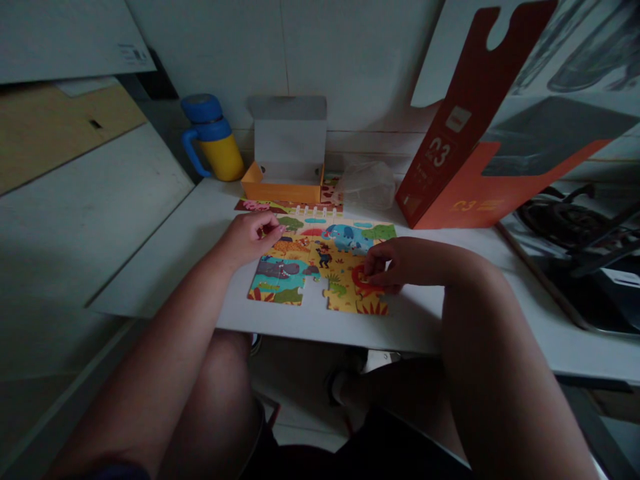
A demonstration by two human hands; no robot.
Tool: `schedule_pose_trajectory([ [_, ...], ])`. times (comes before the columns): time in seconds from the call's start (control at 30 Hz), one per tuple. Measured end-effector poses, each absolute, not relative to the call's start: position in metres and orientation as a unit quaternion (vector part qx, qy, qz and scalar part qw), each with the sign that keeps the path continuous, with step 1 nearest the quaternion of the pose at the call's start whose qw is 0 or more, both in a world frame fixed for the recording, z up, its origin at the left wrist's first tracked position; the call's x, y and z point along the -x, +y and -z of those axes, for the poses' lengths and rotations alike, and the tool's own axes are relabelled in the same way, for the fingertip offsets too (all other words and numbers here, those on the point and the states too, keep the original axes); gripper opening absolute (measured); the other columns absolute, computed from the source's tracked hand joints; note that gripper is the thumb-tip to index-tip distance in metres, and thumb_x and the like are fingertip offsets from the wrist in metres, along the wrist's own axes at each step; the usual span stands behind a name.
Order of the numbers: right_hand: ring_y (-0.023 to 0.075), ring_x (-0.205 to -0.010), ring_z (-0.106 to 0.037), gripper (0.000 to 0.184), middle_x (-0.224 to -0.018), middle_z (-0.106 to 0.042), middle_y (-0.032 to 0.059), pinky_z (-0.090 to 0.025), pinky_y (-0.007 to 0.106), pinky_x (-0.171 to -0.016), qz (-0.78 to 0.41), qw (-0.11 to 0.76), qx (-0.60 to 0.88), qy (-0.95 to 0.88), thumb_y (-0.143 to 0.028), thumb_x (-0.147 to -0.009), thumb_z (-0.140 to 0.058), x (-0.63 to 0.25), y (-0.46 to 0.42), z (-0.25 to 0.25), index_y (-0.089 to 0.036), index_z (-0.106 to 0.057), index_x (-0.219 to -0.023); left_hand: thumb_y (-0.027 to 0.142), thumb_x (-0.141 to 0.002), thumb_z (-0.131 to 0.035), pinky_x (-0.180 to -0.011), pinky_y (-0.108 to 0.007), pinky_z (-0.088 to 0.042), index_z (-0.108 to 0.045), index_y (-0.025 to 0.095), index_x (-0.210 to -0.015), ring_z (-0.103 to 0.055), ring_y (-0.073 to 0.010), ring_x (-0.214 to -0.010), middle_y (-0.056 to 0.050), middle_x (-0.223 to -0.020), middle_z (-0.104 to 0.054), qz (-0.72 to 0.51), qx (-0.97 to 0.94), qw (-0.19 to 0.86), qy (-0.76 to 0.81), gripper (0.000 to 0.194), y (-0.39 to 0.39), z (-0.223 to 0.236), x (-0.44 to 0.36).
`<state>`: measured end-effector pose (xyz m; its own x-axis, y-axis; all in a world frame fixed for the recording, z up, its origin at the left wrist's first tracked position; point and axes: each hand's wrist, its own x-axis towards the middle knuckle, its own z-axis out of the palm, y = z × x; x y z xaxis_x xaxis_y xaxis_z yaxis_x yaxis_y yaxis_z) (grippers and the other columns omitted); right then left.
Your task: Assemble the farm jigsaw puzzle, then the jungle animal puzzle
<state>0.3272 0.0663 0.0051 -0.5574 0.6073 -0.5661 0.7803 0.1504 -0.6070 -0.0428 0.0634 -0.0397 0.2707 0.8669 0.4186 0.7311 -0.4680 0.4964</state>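
Note:
A jigsaw puzzle of cartoon animals lies flat on the white table, with an elephant, a hippo and a red lion on it. White tabletop shows through a notch in its near edge. My right hand is closed in a pinch on the lion puzzle piece at the right side; its fingers cover part of the lion. Over the puzzle's upper left edge is my left hand, thumb and fingers curled together. Whatever its fingertips may hold is hidden.
Behind the puzzle stand an open orange box, crumpled clear plastic and a blue and yellow jug. More printed pieces lie by the box. A tall orange-red file holder rises at right, beside a gas stove.

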Motion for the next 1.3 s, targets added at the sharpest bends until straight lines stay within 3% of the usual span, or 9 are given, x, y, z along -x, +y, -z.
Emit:
schedule_pose_trajectory([
  [0.23, 0.0224, -0.074, -0.076, 0.026, -0.085, -0.080, 0.0059, -0.060, 0.032, -0.066, 0.453, 0.076, -0.477, 0.750, -0.046, -0.083, -0.079, -0.327, 0.067, -0.004, -0.024, -0.072, -0.095, 0.042, -0.097, -0.067, -0.058, -0.028, -0.040, -0.067, 0.021, -0.078, -0.053, -0.0132, -0.060, 0.002, -0.067, -0.063, -0.327, -0.790, 0.106, 0.507, 0.028, 0.063, 0.038, 0.041],
  [0.5, 0.0197, -0.061, -0.068, 0.029, -0.076, -0.076, 0.0049, -0.047, 0.031, -0.056, 0.362, 0.085, -0.477, 0.796, -0.053, -0.087, -0.073, -0.324, 0.068, -0.008, -0.024, -0.073, -0.090, 0.041, -0.096, -0.068, -0.062, -0.029, -0.043, -0.064, 0.022, -0.076, -0.057, -0.0149, -0.064, 0.001, -0.070, -0.065, -0.331, -0.790, 0.099, 0.507, 0.028, 0.063, 0.040, 0.042],
  [0.67, 0.0186, -0.068, -0.064, 0.023, -0.081, -0.075, 0.0028, -0.042, 0.031, -0.059, 0.347, 0.106, -0.445, 0.819, -0.048, -0.086, -0.075, -0.323, 0.070, -0.003, -0.025, -0.073, -0.089, 0.040, -0.098, -0.064, -0.078, -0.032, -0.050, -0.068, 0.022, -0.085, -0.068, -0.0205, -0.084, -0.005, -0.093, -0.077, -0.387, -0.718, 0.031, 0.578, 0.023, 0.070, 0.039, 0.048],
  [0.8, 0.0188, -0.070, -0.061, 0.031, -0.085, -0.075, 0.0039, -0.039, 0.031, -0.061, 0.285, 0.076, -0.444, 0.846, -0.055, -0.091, -0.069, -0.321, 0.072, 0.002, -0.025, -0.074, -0.090, 0.032, -0.100, -0.056, -0.090, -0.037, -0.052, -0.072, 0.021, -0.096, -0.069, -0.0250, -0.093, -0.010, -0.104, -0.079, -0.371, -0.618, -0.017, 0.693, 0.020, 0.079, 0.042, 0.069],
  [0.87, 0.0189, -0.069, -0.060, 0.037, -0.084, -0.074, 0.0051, -0.037, 0.032, -0.061, 0.251, 0.037, -0.458, 0.852, -0.059, -0.094, -0.063, -0.317, 0.072, 0.003, -0.024, -0.073, -0.089, 0.030, -0.097, -0.057, -0.095, -0.041, -0.052, -0.072, 0.020, -0.096, -0.069, -0.0282, -0.099, -0.013, -0.109, -0.077, -0.329, -0.601, -0.015, 0.728, 0.018, 0.084, 0.047, 0.083],
  [0.93, 0.0184, -0.066, -0.057, 0.041, -0.080, -0.072, 0.0052, -0.034, 0.033, -0.060, 0.221, 0.003, -0.471, 0.854, -0.061, -0.096, -0.060, -0.313, 0.072, 0.004, -0.023, -0.070, -0.085, 0.039, -0.094, -0.065, -0.095, -0.042, -0.052, -0.072, 0.020, -0.094, -0.069, -0.0305, -0.100, -0.014, -0.107, -0.076, -0.291, -0.602, 0.008, 0.744, 0.020, 0.086, 0.053, 0.095],
  [1.07, 0.0172, -0.061, -0.051, 0.045, -0.072, -0.067, 0.0036, -0.030, 0.034, -0.058, 0.182, -0.025, -0.486, 0.854, -0.063, -0.098, -0.054, -0.307, 0.071, 0.006, -0.024, -0.062, -0.078, 0.068, -0.064, -0.090, -0.095, -0.043, -0.053, -0.073, 0.023, -0.092, -0.067, -0.0335, -0.102, -0.012, -0.104, -0.071, -0.255, -0.630, 0.044, 0.732, 0.056, 0.087, 0.061, 0.106],
  [1.13, 0.0171, -0.060, -0.050, 0.046, -0.071, -0.066, 0.0036, -0.029, 0.035, -0.058, 0.175, -0.035, -0.490, 0.853, -0.063, -0.099, -0.052, -0.305, 0.071, 0.007, -0.024, -0.061, -0.078, 0.070, -0.055, -0.094, -0.099, -0.046, -0.051, -0.073, 0.024, -0.091, -0.065, -0.0360, -0.107, -0.012, -0.104, -0.068, -0.255, -0.638, 0.040, 0.726, 0.062, 0.086, 0.062, 0.106],
  [1.3, 0.0171, -0.061, -0.051, 0.043, -0.075, -0.068, 0.0046, -0.029, 0.034, -0.058, 0.168, -0.051, -0.486, 0.856, -0.060, -0.101, -0.051, -0.304, 0.071, 0.008, -0.024, -0.062, -0.079, 0.064, -0.053, -0.097, -0.098, -0.047, -0.053, -0.070, 0.023, -0.096, -0.064, -0.0366, -0.107, -0.012, -0.104, -0.067, -0.246, -0.624, 0.047, 0.741, 0.066, 0.083, 0.058, 0.103],
])
